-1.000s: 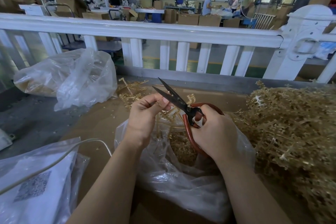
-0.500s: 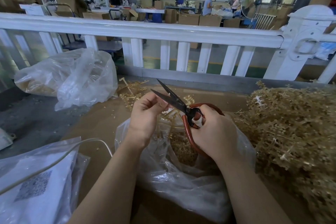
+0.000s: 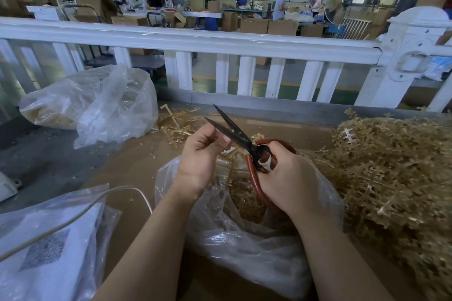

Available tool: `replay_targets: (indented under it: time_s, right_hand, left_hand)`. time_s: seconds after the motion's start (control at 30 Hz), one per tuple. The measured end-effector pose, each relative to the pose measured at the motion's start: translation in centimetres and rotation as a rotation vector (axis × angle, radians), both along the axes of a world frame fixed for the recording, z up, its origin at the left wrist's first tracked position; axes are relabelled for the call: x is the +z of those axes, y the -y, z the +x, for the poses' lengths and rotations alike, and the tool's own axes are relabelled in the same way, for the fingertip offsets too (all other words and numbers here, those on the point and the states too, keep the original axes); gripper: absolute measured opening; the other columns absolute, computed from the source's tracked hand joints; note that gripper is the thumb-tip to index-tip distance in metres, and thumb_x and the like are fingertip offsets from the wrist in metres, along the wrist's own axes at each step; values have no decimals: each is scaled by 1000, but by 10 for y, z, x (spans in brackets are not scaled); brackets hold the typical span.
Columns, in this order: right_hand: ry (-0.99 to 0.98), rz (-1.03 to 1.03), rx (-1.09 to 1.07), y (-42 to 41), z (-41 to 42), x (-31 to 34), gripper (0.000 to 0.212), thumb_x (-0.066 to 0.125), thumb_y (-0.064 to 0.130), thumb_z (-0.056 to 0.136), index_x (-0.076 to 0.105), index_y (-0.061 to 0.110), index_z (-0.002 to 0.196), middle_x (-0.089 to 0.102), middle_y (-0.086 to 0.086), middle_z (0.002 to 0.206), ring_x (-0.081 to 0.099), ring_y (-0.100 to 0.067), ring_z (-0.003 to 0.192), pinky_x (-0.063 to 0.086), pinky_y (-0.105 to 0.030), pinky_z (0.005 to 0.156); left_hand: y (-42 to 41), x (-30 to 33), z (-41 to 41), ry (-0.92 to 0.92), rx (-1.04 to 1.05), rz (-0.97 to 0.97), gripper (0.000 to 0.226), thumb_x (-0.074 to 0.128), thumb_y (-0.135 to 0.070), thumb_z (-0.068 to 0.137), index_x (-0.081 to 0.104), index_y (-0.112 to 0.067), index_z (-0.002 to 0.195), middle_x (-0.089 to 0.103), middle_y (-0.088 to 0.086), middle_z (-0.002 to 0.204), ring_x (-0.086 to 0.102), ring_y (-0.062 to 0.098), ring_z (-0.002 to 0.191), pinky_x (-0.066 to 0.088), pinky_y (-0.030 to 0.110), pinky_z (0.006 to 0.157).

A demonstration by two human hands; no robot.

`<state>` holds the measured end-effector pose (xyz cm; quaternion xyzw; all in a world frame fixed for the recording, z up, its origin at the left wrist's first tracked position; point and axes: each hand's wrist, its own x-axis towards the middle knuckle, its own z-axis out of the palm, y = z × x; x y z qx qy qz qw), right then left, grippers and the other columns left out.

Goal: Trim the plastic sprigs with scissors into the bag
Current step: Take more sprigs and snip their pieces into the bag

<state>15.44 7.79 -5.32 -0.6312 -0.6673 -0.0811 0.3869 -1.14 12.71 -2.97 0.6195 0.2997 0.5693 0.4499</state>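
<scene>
Over the last second the scissors [image 3: 241,138] have stayed parted, blades barely shifted, so I judge the next snip still pending. My left hand [image 3: 203,156] pinches a plastic sprig [image 3: 232,153] close under the blades; my right hand [image 3: 285,176] is curled through the red handles. Both grips hover above the open bag [image 3: 256,247] of trimmings; untrimmed sprigs [image 3: 391,178] heap to my right on the surface [image 3: 127,168].
</scene>
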Motion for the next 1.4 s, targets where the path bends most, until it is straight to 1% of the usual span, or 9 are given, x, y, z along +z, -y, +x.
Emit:
replay_targets:
  time_s: [0.3,0.47,0.6,0.7,0.77,0.87,1.17,1.33,1.4]
  right_hand:
    - [-25,13,-3,0,0,-1,38,54,60,85,62,23,81,60,13,67,56,-4,58,47,-15,56]
    - [-42,21,2,-1,1,-2,40,55,60,86,67,22,85,66,11,71,60,-6,60,51,-16,57]
    - [-152,-33,32,-3,0,-4,41,56,59,85,71,22,92,70,13,78,63,-3,67,48,-14,61]
    - [-312,-81,33,-6,0,-5,32,62,52,87,69,21,84,67,12,70,63,-4,65,55,-26,59]
    - [-384,-96,36,-8,2,-6,22,69,40,90,69,19,82,68,8,69,65,-9,67,59,-37,64]
    - [-437,-135,58,-8,3,-5,16,70,33,91,70,19,84,70,6,73,67,-12,71,60,-42,69]
    - [-595,-209,146,-6,-1,1,7,74,30,90,68,31,85,72,9,77,69,-5,73,58,-27,68]
    - [-737,-199,250,-2,-5,7,12,74,25,90,71,19,80,72,0,71,69,-13,67,57,-24,69]
    - [-745,-199,286,0,-6,9,16,72,27,91,71,16,80,71,-2,66,68,-11,62,52,-15,64]
  left_hand:
    - [0,0,1,10,-19,-1,14,52,7,92,65,1,94,60,8,77,53,11,72,46,19,72]
    - [1,2,2,53,-27,0,12,52,4,93,62,10,96,60,8,78,54,11,72,47,20,72]
    - [1,1,3,130,-4,-136,11,51,1,96,62,4,93,65,8,80,59,12,70,51,22,68]
    - [-2,1,-1,298,-32,-315,18,51,-5,96,65,-11,87,67,3,74,59,14,67,52,27,67]
    - [-5,2,-5,425,-92,-400,16,51,-8,95,64,-13,88,67,3,77,59,15,68,53,28,67]
    - [-6,3,-6,560,-181,-477,12,50,-11,94,62,-12,93,65,4,79,60,13,67,55,25,62]
    - [-6,2,-8,622,-292,-594,9,55,-20,91,62,-16,94,66,0,79,61,10,70,55,25,68]
    - [-5,3,-6,598,-320,-576,13,58,-22,85,62,-17,96,68,0,82,63,10,70,56,24,63]
    - [-5,2,-5,586,-312,-564,11,57,-22,86,63,-17,94,69,-1,82,64,9,70,56,25,64]
